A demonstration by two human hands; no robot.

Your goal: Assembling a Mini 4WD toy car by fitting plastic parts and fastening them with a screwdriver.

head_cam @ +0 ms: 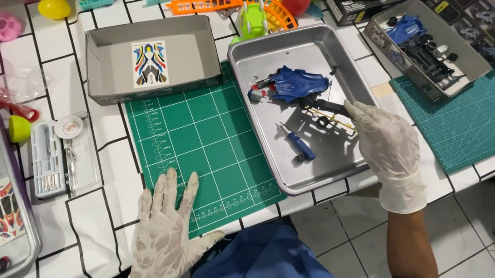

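The blue model car body lies in the upper middle of the metal tray, right of the frame's centre, its long axis running roughly left to right across the picture, with a small cluster of red and grey parts at its left end; which end is the nose is hard to tell. Just below and right of it lie black chassis pieces and a thin yellowish part, and the gloved right hand reaches into the tray there, its fingertips pinched at these black pieces, though whether it truly grips one cannot be told. A blue-handled screwdriver lies lower in the tray, slanting from upper left to lower right. The gloved left hand rests flat and open, fingers spread, on the lower edge of the green cutting mat, holding nothing. Above the mat, a grey cardboard box lid holds a colourful sticker sheet. At upper right, another box holds a blue body and black parts.
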